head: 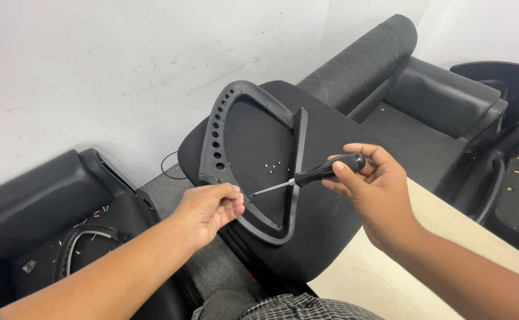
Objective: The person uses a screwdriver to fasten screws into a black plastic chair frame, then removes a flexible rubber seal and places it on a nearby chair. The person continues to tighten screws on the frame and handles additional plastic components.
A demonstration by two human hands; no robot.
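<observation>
A black plastic chair armrest frame (224, 127), roughly triangular with a row of holes down one side, stands on edge on a black mesh chair seat (325, 207). My left hand (212, 207) grips its lower left part. My right hand (372, 184) holds a screwdriver (313, 175) by its black handle. The metal tip points left, toward my left hand's fingers and the frame's lower bar. Several small screws (273, 166) lie on the mesh inside the frame.
A black leather sofa (408, 83) stands behind at the right, against a white wall. Another black chair part (64, 237) sits at the lower left, and more black parts (514, 178) at the far right. A light wooden tabletop (384, 278) is below my right arm.
</observation>
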